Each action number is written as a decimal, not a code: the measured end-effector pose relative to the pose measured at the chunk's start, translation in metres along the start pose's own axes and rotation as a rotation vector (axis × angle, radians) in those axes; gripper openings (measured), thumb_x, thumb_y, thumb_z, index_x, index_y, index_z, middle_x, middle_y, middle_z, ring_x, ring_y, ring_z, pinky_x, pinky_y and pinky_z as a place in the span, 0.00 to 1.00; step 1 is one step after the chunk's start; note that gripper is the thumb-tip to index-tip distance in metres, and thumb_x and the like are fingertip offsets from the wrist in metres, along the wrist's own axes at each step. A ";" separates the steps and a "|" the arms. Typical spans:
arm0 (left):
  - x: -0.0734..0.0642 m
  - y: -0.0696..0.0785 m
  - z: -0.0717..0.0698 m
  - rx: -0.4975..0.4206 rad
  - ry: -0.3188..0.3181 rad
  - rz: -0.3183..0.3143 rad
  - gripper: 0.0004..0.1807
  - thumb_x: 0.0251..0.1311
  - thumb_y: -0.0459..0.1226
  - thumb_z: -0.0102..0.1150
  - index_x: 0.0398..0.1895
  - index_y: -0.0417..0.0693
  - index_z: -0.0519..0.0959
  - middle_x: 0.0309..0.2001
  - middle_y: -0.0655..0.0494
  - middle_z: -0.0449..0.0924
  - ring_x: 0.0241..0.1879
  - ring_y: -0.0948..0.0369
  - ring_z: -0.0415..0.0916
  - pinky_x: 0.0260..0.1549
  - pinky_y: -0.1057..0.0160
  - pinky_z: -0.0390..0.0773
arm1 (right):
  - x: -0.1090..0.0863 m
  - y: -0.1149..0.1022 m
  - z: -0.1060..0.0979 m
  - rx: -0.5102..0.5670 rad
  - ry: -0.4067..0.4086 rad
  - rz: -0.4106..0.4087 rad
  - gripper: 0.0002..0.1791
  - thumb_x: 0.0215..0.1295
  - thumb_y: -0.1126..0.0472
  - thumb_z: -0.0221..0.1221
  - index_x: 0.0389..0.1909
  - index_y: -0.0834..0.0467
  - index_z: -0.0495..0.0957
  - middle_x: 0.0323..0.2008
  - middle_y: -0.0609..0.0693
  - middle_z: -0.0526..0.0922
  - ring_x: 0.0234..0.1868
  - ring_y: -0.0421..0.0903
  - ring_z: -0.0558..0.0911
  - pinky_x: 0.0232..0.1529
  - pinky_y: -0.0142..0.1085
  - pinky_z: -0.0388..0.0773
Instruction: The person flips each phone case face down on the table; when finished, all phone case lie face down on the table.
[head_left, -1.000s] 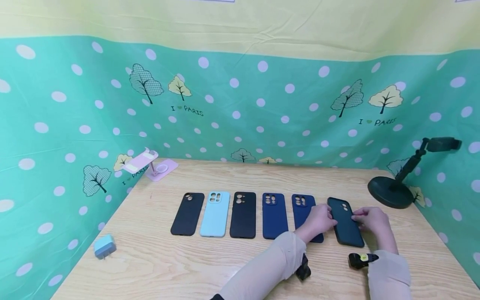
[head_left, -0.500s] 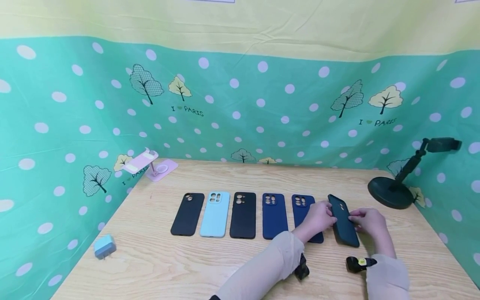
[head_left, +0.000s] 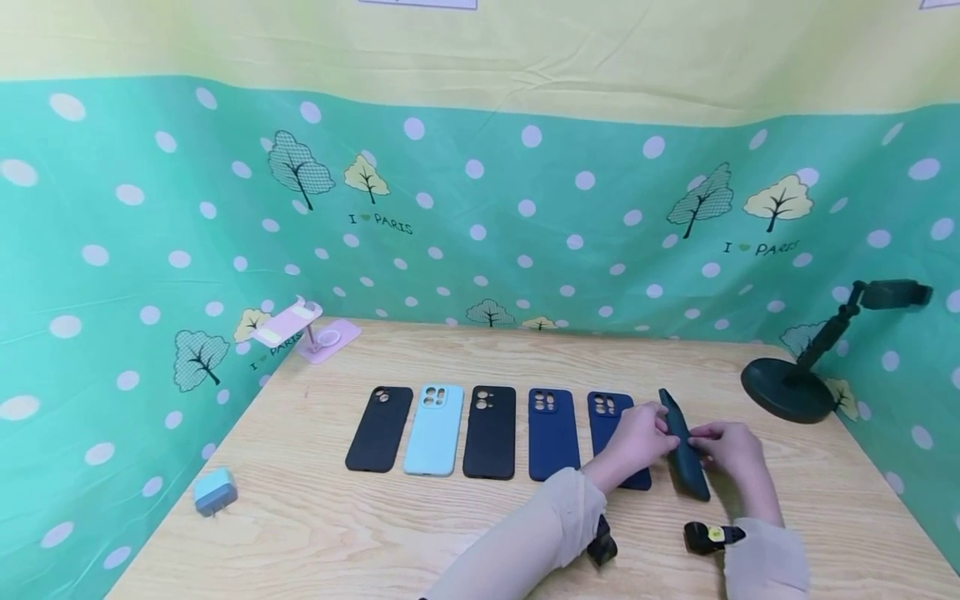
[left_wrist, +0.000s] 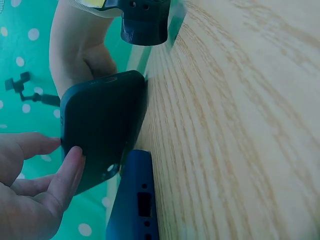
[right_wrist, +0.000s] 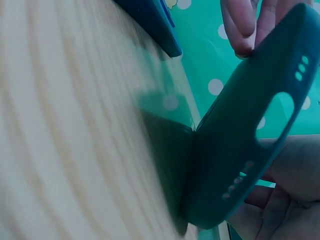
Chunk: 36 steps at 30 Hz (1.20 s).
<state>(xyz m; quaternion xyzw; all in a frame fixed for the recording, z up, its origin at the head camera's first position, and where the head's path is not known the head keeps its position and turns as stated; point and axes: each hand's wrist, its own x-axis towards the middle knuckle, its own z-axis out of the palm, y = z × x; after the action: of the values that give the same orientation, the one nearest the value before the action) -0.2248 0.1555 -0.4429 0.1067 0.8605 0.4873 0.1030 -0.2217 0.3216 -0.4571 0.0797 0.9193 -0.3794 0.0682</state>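
A dark green phone case (head_left: 686, 458) is tipped up steeply on one long edge at the right end of a row of cases. My left hand (head_left: 636, 437) pinches its upper left edge between thumb and fingers, and my right hand (head_left: 733, 457) grips it from the right. The left wrist view shows the left hand (left_wrist: 37, 192) at the rim, with the case's inner face (left_wrist: 97, 120) toward the camera. From the right wrist, the case's bottom end (right_wrist: 225, 150) with its port cutouts shows; its lower edge meets the table, and the right hand (right_wrist: 292, 185) is behind it.
To the left lie a navy case (head_left: 603, 417), another navy case (head_left: 553, 437), a black case (head_left: 489, 437), a light blue case (head_left: 433, 437) and a black case (head_left: 380, 433). A black stand (head_left: 787, 387), pink stand (head_left: 330, 337) and blue plug (head_left: 216, 492) stand near the edges.
The dark green case has turned from nearly flat to steeply on edge, its right side rising leftward. My right hand has shifted a little left with it; the left hand keeps its pinch.
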 end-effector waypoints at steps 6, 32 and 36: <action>-0.003 -0.001 -0.001 -0.039 0.005 0.023 0.23 0.59 0.34 0.65 0.59 0.47 0.76 0.33 0.61 0.80 0.25 0.73 0.72 0.23 0.75 0.74 | -0.001 -0.001 0.006 0.023 -0.016 0.010 0.15 0.69 0.69 0.53 0.49 0.76 0.76 0.33 0.64 0.83 0.25 0.40 0.80 0.27 0.31 0.80; -0.007 -0.002 -0.003 -0.078 0.052 0.077 0.20 0.62 0.34 0.61 0.59 0.46 0.76 0.33 0.61 0.79 0.25 0.74 0.74 0.20 0.76 0.76 | 0.004 -0.011 0.015 -0.021 -0.006 -0.116 0.20 0.72 0.64 0.46 0.51 0.77 0.75 0.40 0.70 0.81 0.35 0.50 0.80 0.31 0.36 0.79; -0.007 -0.003 -0.002 -0.078 0.057 0.074 0.20 0.62 0.32 0.61 0.59 0.46 0.76 0.33 0.60 0.80 0.25 0.74 0.75 0.20 0.78 0.75 | 0.004 -0.014 0.015 -0.035 -0.007 -0.141 0.22 0.73 0.62 0.44 0.51 0.78 0.74 0.39 0.70 0.82 0.37 0.53 0.80 0.32 0.33 0.73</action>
<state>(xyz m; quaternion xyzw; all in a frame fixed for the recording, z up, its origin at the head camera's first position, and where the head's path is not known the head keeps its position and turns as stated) -0.2191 0.1507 -0.4442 0.1204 0.8390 0.5267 0.0643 -0.2273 0.3014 -0.4588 0.0121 0.9289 -0.3673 0.0458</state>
